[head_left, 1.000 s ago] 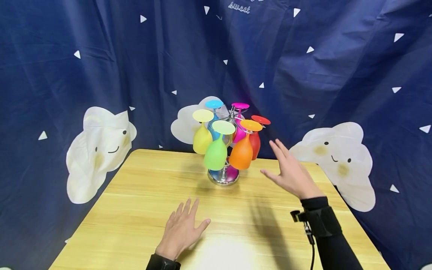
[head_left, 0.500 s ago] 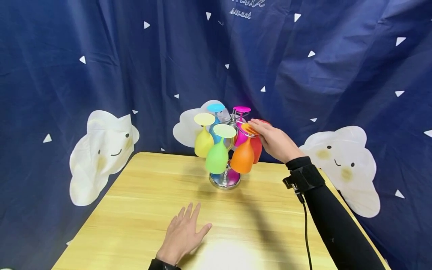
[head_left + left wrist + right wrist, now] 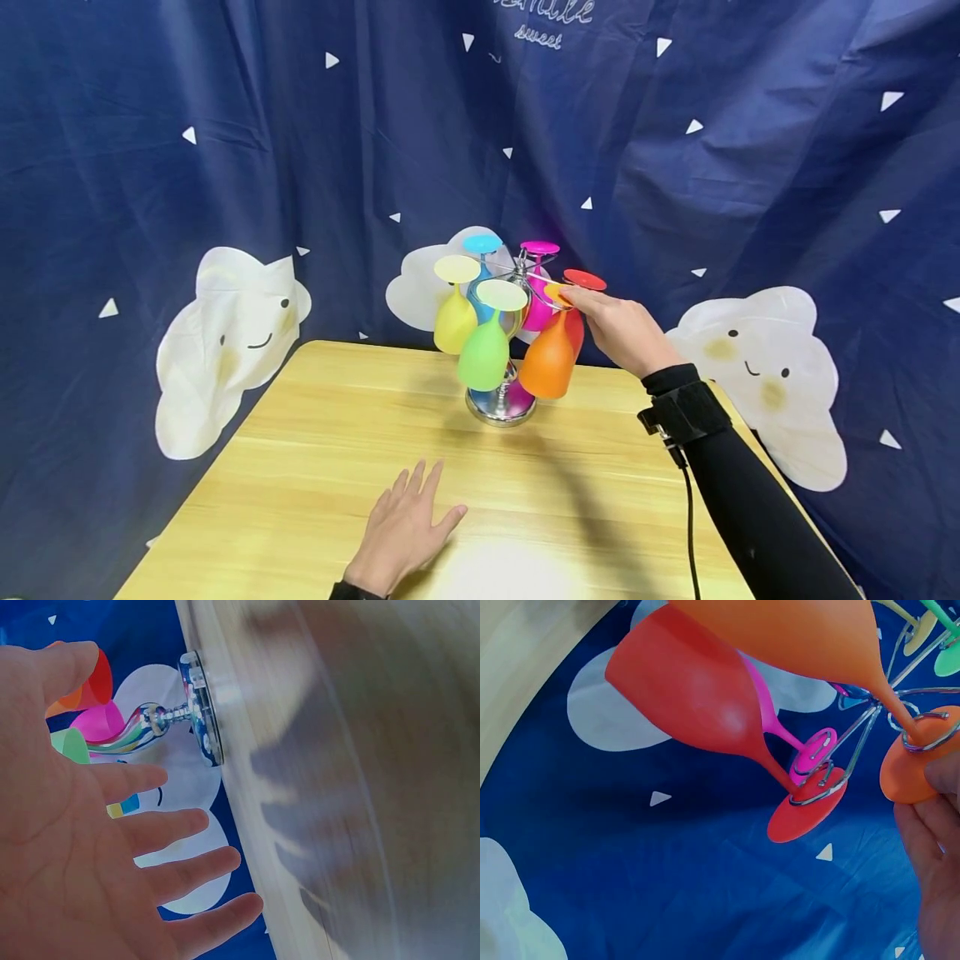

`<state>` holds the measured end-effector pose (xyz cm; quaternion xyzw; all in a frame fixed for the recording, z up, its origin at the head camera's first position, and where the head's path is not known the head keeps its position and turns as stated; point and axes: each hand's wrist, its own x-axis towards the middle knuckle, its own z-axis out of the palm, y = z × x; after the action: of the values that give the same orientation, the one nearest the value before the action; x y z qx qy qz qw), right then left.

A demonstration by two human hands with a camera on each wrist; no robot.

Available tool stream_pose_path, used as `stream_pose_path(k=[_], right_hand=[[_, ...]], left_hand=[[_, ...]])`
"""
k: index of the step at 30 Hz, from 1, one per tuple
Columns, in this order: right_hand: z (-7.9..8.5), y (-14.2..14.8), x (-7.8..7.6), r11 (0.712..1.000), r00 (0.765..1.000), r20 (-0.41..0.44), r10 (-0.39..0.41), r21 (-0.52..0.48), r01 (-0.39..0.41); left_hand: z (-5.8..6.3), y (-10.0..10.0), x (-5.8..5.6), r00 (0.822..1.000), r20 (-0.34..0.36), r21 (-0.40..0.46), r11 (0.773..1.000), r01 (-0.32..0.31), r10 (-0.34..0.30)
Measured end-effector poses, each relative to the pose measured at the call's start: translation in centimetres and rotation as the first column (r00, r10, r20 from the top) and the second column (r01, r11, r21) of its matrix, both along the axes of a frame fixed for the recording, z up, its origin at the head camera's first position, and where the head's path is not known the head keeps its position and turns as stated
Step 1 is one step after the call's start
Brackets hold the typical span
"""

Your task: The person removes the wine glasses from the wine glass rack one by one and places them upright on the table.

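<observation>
My right hand (image 3: 626,332) pinches the round foot of an orange goblet (image 3: 550,358), which hangs upside down on a chrome glass rack (image 3: 501,410). In the right wrist view, thumb and fingers grip the orange foot (image 3: 907,776) beside the wire loop around its stem. Right behind it hangs a red goblet (image 3: 584,279). A green goblet (image 3: 483,354), a yellow one (image 3: 454,321), a blue one (image 3: 482,244) and a magenta one (image 3: 540,248) fill the other loops. My left hand (image 3: 403,529) is held over the table with fingers spread, holding nothing.
The rack stands toward the back of a light wooden table (image 3: 337,417). Close behind hangs a dark blue curtain (image 3: 360,125) with white clouds and triangles. A black cable (image 3: 690,525) trails from the right wrist strap.
My right hand has moved left from beside the rack to the orange goblet and taken hold of its foot. The orange goblet has shifted slightly right and tilted. The left hand has hardly moved.
</observation>
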<state>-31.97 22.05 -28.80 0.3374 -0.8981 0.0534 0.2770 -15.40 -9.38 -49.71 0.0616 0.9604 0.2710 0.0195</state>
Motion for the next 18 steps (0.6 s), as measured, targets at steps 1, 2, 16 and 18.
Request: stream_pose_path(k=[1,2,16,18], right_hand=[[0.0,0.0,0.2,1.000,1.000,-0.012,0.002,-0.002,-0.002],[-0.1,0.0,0.4,1.000,1.000,-0.021,0.005,-0.003,-0.005],[1.6,-2.8,0.3,0.998,0.998,-0.027,0.058,0.013,-0.057],[1.9,-2.9,-0.2,0.998,0.998,-0.022,0.054,0.008,-0.054]], left_hand=[[0.0,-0.1,0.0,1.000,-0.003,-0.004,1.000,0.000,0.000],[0.0,-0.1,0.0,1.000,-0.004,-0.005,1.000,-0.001,0.001],[0.2,-0.2,0.0,1.000,0.008,0.007,1.000,-0.010,0.010],[0.2,-0.2,0.0,1.000,0.005,0.006,1.000,-0.009,0.009]])
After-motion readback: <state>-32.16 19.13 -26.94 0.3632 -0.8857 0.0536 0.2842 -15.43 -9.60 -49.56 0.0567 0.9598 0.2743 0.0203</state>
